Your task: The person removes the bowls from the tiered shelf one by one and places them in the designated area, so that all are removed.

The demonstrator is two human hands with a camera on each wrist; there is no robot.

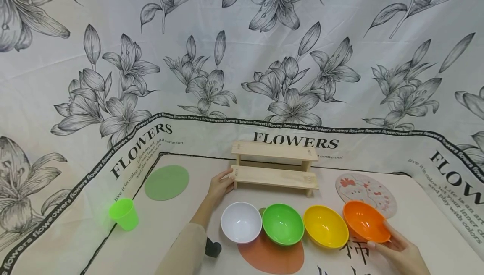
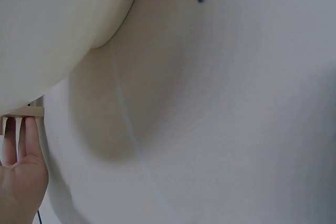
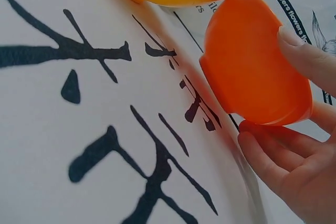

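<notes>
With thumb and fingers, my right hand (image 1: 401,253) grips the right side of an orange bowl (image 1: 364,221). In the right wrist view the thumb lies on the orange bowl's (image 3: 257,61) outer wall and the fingers are beneath it; whether its base touches the table I cannot tell. To its left, in a row, stand a yellow bowl (image 1: 326,227), a green bowl (image 1: 283,224) and a white bowl (image 1: 241,223). My left hand (image 1: 221,183) touches the left end of a two-step wooden rack's (image 1: 274,177) lower board. Its fingers (image 2: 31,137) look straight in the left wrist view; its thumb is hidden.
A bright green cup (image 1: 126,215) stands tilted at the left. Round prints, one green (image 1: 167,182), one reddish (image 1: 272,256), and black lettering (image 1: 357,250) mark the tabletop cloth. A flower-printed curtain (image 1: 211,98) rises behind the rack. A dark object (image 1: 213,248) lies beside my left forearm.
</notes>
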